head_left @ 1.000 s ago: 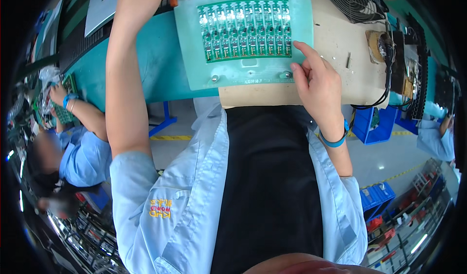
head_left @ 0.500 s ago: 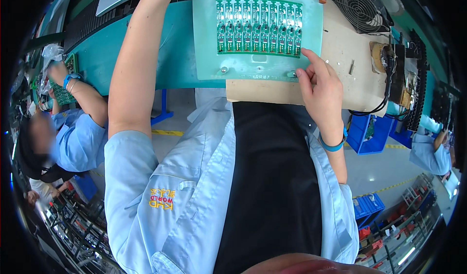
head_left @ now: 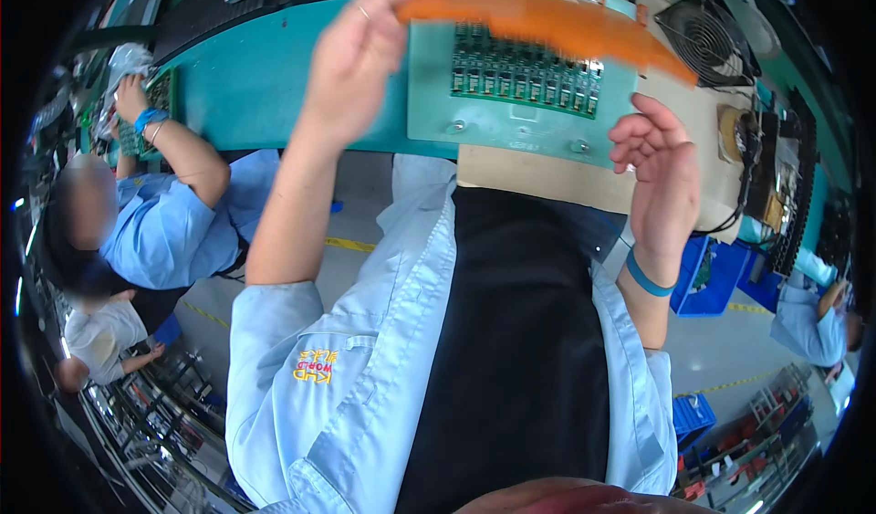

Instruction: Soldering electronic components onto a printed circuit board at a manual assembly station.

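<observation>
My left hand (head_left: 353, 71) is closed on the left end of a long orange plate (head_left: 547, 30), which is smeared by motion. The plate slants down to the right over the far part of a green circuit board panel (head_left: 525, 85) and hides that part. Several narrow boards sit side by side in the panel, which lies on a pale green translucent fixture (head_left: 429, 117). My right hand (head_left: 664, 172) hovers off the fixture's near right corner, fingers loosely bent and apart, holding nothing. Beside it on the fixture stands a small round post (head_left: 581, 146).
A black fan (head_left: 707, 39) stands at the far right, near cables and a yellowish roll (head_left: 733, 131). Beige board (head_left: 520, 172) lies under the fixture on the green table (head_left: 265, 67). A co-worker's arm (head_left: 187, 153) is at the left. Blue bins (head_left: 707, 277) stand lower right.
My left hand has come back nearer with the orange plate, now across the panel's far part. My right hand has left the fixture's near right corner and its fingers have spread.
</observation>
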The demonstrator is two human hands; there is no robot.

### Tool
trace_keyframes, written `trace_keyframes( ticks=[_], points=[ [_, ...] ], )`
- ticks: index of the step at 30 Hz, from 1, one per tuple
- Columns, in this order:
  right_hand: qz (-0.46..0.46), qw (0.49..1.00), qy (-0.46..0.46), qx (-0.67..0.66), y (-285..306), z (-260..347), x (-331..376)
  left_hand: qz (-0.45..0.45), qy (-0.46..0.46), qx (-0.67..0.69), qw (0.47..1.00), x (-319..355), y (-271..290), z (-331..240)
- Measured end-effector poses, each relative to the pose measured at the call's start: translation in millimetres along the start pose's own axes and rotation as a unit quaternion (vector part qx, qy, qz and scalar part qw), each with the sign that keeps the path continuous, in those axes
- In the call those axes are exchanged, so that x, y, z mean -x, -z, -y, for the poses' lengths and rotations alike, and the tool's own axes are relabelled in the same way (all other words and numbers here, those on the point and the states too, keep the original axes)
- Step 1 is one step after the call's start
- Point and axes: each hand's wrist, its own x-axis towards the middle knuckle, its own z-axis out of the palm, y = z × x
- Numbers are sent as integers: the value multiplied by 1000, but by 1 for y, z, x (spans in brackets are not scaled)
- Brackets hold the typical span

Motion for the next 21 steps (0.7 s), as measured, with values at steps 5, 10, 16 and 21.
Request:
trace_keyframes(
  ticks=[5, 10, 16, 21],
  points=[
    [-37, 990, -49, 126, 23, -9, 4, 28, -20, -184, 982, 55, -15, 16],
    [-38, 878, 16, 477, 21, -26, 8, 95, 53, -338, 935, 73, -14, 23],
    [-50, 776, 31, 627, 12, -27, 3, 100, 54, -362, 925, 66, -16, 22],
    [-65, 809, 51, 582, 2, -25, 2, 44, 64, -324, 943, 65, -27, 27]
  ],
)
